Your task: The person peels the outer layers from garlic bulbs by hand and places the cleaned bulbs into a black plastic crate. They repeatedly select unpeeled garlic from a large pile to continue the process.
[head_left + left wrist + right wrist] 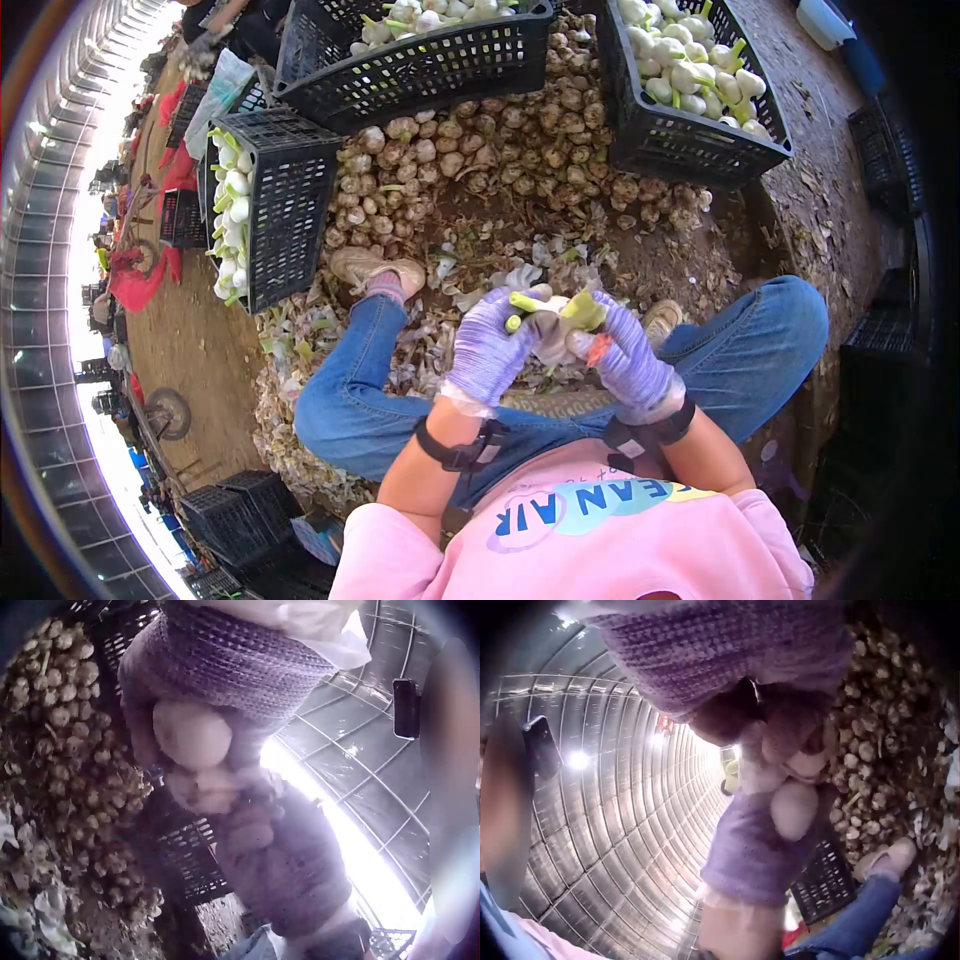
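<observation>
My left hand point(490, 345), in a purple knit glove, grips garlic with cut green stems point(528, 302) poking out past its fingers. A smooth white garlic bulb point(192, 735) sits in that hand in the left wrist view. My right hand point(632, 362), gloved alike with an orange-red patch on one finger, pinches pale skin on a second garlic bulb point(810, 761) between the hands. A wide green stem point(584, 311) rises at the right fingertips. Both hands meet above the lap, fingers close together and partly hiding the garlic.
A heap of unpeeled garlic point(480, 150) lies ahead, with loose peelings point(400, 345) around the feet. Black crates of white garlic stand behind it: a left crate point(292, 205), a middle crate point(420, 75) and a right crate point(700, 140). Bent legs in jeans point(350, 410) flank the hands.
</observation>
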`<action>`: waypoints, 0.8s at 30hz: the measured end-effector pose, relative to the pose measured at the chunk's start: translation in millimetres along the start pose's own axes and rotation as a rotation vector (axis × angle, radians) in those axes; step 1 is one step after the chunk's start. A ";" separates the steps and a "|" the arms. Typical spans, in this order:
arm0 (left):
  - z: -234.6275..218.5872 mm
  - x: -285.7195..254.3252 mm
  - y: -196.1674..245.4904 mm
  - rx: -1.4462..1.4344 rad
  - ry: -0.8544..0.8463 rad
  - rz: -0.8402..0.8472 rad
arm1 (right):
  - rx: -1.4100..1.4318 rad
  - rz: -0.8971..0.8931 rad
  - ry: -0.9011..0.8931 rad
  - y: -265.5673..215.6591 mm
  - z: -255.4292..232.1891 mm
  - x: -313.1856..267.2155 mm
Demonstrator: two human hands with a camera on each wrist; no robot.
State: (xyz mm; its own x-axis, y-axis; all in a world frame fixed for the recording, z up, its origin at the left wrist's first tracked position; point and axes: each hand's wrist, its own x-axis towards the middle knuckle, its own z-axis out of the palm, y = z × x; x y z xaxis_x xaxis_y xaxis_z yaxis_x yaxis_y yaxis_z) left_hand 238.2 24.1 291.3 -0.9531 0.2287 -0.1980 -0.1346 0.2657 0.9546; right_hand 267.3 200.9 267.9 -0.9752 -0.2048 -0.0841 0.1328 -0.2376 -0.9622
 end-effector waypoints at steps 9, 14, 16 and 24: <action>-15.6 -14.1 15.1 -0.432 0.064 0.160 | 0.741 0.070 0.336 -21.3 -45.3 6.6; -15.2 -15.5 20.9 -0.318 0.027 0.087 | 0.010 -0.013 -0.038 -49.8 -16.2 -0.4; -12.6 -16.3 26.9 -0.254 0.019 0.119 | -0.494 -0.104 -0.030 -48.3 -14.3 -5.8; -17.5 -26.0 6.0 -0.386 -0.101 0.079 | 0.423 0.457 -0.072 -45.5 -11.1 -8.0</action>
State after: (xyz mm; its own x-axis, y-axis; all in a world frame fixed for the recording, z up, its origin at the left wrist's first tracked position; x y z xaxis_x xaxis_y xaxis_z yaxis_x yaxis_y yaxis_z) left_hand 257.4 3.3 306.1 -0.9359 0.3301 -0.1230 -0.1718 -0.1229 0.9774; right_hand 267.1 223.9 309.4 -0.7911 -0.4342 -0.4307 0.6063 -0.4636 -0.6461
